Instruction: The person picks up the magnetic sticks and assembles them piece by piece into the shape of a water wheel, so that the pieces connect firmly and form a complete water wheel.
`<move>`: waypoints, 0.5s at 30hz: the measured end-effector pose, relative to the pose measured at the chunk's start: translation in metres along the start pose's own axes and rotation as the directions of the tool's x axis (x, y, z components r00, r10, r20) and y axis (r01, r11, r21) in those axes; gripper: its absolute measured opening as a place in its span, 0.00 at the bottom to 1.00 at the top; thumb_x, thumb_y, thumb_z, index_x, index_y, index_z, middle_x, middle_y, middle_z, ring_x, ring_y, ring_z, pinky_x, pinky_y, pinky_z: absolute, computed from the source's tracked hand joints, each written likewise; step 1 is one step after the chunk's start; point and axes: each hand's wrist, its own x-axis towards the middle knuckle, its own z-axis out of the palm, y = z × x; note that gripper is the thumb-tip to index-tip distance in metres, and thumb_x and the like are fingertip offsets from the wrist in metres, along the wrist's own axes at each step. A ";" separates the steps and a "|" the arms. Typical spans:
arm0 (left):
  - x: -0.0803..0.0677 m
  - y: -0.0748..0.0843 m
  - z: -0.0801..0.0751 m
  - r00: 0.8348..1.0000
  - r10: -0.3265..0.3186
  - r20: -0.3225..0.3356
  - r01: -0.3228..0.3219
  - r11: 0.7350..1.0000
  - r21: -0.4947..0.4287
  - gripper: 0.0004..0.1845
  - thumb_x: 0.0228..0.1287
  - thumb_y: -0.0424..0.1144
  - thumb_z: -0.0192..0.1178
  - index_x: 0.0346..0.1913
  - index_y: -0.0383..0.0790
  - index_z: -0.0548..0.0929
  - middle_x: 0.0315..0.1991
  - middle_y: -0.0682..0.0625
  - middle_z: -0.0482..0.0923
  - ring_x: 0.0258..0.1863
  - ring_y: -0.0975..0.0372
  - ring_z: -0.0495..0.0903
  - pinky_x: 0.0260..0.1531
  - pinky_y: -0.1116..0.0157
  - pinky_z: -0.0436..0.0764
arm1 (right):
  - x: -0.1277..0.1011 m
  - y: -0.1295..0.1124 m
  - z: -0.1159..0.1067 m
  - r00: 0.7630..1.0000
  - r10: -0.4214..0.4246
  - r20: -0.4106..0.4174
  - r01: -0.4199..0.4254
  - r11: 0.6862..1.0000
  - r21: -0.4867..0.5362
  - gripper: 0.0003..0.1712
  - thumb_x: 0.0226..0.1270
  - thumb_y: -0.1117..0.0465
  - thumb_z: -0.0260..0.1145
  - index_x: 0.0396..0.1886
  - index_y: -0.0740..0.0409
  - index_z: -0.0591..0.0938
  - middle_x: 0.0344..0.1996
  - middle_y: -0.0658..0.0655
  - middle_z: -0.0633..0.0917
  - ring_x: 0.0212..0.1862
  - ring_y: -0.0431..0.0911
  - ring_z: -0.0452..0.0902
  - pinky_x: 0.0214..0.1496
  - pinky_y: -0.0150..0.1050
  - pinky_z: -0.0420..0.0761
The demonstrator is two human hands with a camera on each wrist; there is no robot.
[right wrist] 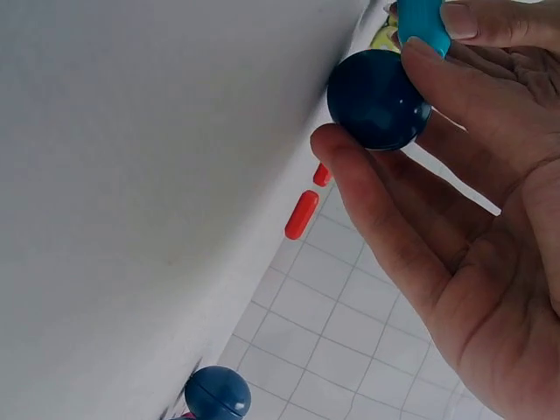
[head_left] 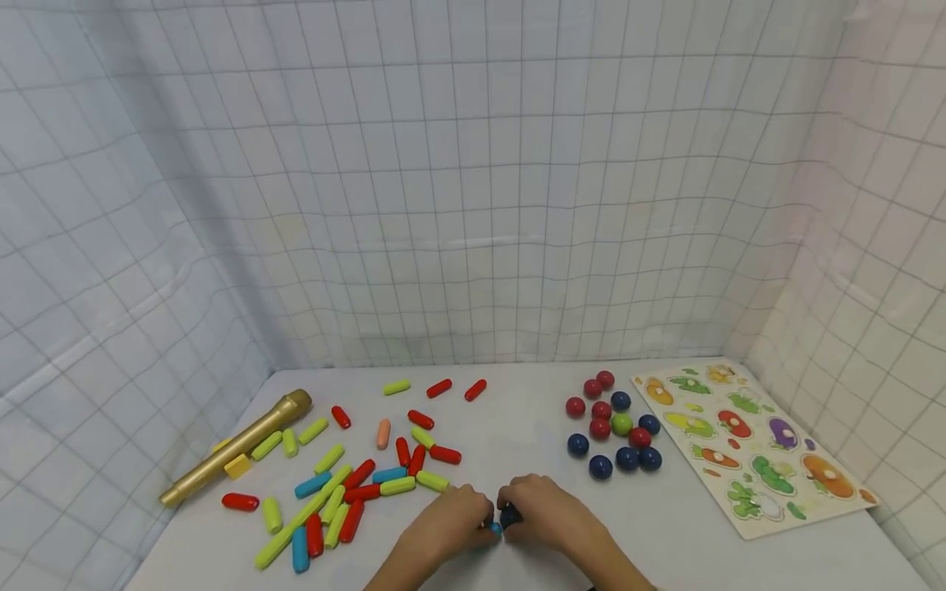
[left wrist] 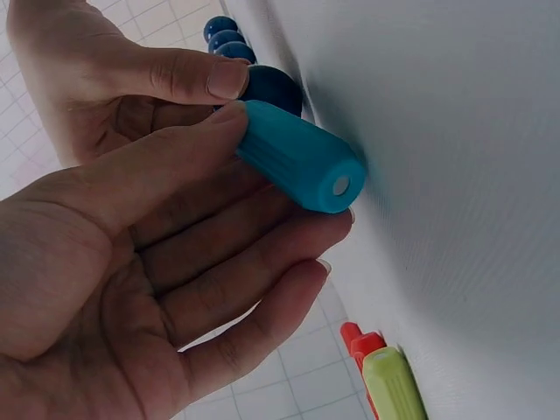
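Near the front of the table my left hand (head_left: 449, 521) pinches a short light blue magnetic building rod (left wrist: 302, 162) between thumb and fingers. A round silvery spot shows on the rod's end. Close beside it, my right hand (head_left: 545, 510) grips a dark blue ball (right wrist: 376, 101) between thumb and fingers. Rod and ball are end to end; in the wrist views they appear to touch. In the head view the fingers cover most of both pieces.
Loose red, green and blue rods (head_left: 352, 521) lie to the left, with a golden tube (head_left: 236, 450) beyond. Several red and dark blue balls and one green ball (head_left: 622, 423) sit to the right. A vegetable puzzle board (head_left: 713, 484) lies at far right. Gridded white sheeting (head_left: 488, 205) surrounds the table.
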 end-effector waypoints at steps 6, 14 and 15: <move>0.001 0.001 0.005 1.000 -0.002 0.003 0.002 1.000 -0.026 0.07 0.59 0.43 0.68 0.36 0.42 0.88 0.18 0.58 0.76 0.19 0.67 0.71 0.29 0.74 0.77 | 0.001 0.001 0.003 1.000 -0.012 0.009 0.011 1.000 0.009 0.14 0.52 0.59 0.76 0.40 0.51 0.86 0.32 0.44 0.84 0.33 0.32 0.73 0.41 0.31 0.79; 0.000 0.003 0.007 0.999 -0.035 0.014 0.035 0.999 0.007 0.07 0.59 0.43 0.68 0.34 0.43 0.87 0.18 0.56 0.74 0.18 0.66 0.69 0.26 0.73 0.74 | 0.001 -0.001 0.002 0.998 0.001 0.061 -0.004 0.998 0.057 0.15 0.52 0.58 0.76 0.42 0.50 0.86 0.31 0.42 0.83 0.33 0.32 0.72 0.43 0.30 0.79; 0.000 0.003 0.007 0.999 -0.039 0.014 0.039 0.999 0.001 0.08 0.59 0.43 0.69 0.35 0.43 0.87 0.18 0.56 0.74 0.19 0.66 0.70 0.26 0.73 0.75 | 0.001 -0.001 0.002 0.998 -0.001 0.062 -0.003 0.998 0.058 0.15 0.52 0.58 0.76 0.42 0.50 0.86 0.31 0.42 0.83 0.33 0.32 0.72 0.43 0.30 0.79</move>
